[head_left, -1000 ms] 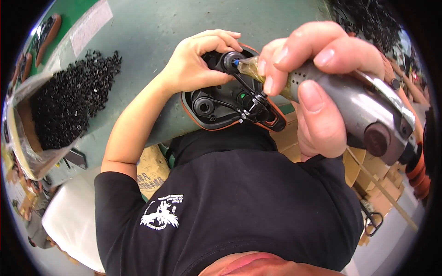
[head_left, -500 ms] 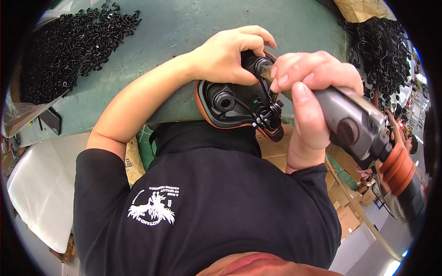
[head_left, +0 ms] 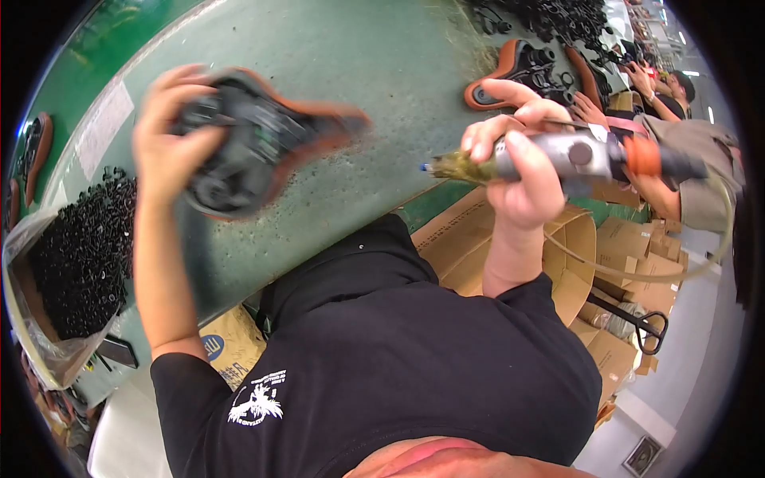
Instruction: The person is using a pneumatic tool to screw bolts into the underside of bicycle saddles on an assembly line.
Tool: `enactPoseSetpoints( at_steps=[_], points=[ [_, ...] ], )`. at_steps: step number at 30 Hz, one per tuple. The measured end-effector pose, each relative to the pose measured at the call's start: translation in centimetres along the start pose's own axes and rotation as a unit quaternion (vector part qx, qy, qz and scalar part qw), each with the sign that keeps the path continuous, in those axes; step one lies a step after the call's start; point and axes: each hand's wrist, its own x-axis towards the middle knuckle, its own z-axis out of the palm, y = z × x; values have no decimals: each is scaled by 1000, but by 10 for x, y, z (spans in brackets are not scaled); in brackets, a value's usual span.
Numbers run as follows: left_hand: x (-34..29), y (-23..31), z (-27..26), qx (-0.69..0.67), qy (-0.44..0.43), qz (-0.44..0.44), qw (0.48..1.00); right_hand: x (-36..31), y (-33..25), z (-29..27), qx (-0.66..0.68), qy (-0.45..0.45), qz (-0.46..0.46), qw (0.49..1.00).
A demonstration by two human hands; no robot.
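Note:
My left hand point(head_left: 166, 135) grips the wide end of a bicycle saddle point(head_left: 251, 155), smeared by motion, its black underside showing and an orange-brown rim around it. The saddle's narrow nose points to the right above the green workbench. In my right hand point(head_left: 522, 163) is a grey air screwdriver point(head_left: 578, 155), fingers wrapped around its body. Its taped yellowish front end and bit point left toward the saddle, well apart from it. An orange band and a hose are at its rear.
Another saddle point(head_left: 514, 76) lies underside up on the far right of the workbench point(head_left: 374, 72). Black screws point(head_left: 84, 255) fill a plastic-lined box at left; more black parts point(head_left: 550, 20) are heaped at the far right. A co-worker point(head_left: 669, 99) is at right, beyond cardboard boxes point(head_left: 629, 247).
The saddle has moved left in my left hand, away from the screwdriver. My right hand has lifted the tool off it and holds it nearly level. The view has turned.

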Motion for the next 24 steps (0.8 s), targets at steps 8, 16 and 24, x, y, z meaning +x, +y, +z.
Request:
enactPoseSetpoints(
  at_steps=[8, 16, 24],
  points=[
    [-6, -74, -203, 281, 272, -222, 893, -1, 41, -126, -119, 341, 115, 925],
    [-106, 10, -92, 427, -23, -167, 888, 40, 64, -104, -122, 163, 171, 964],
    [-111, -3, -63, 479, 29, -134, 867, 23, 67, -4, -58, -219, 322, 919]
  ],
)
